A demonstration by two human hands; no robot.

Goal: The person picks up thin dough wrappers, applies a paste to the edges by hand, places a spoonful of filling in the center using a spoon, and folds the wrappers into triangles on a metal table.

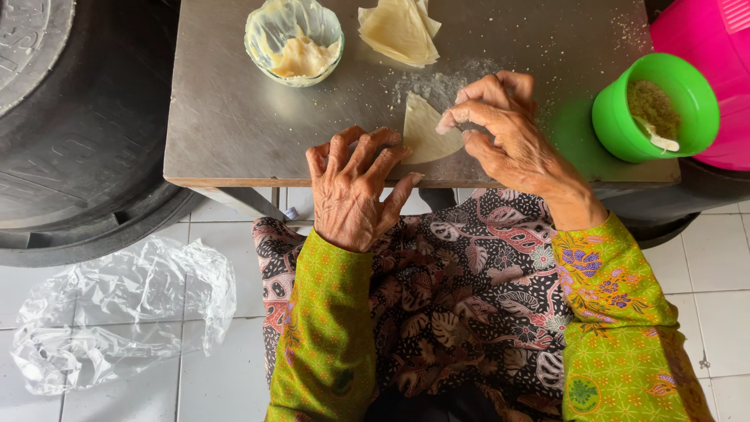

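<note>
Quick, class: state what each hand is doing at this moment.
Left hand: open, fingers spread at the metal table edge, holding nothing.
Right hand: fingers pinching the edge of the dough wrapper.

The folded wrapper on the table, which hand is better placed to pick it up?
Probably the right hand. Its fingertips already rest on the wrapper at its top edge, among the flour dust. The left hand sits at the metal table edge, fingers curled, just beside the wrapper and seemingly not touching it.
</note>
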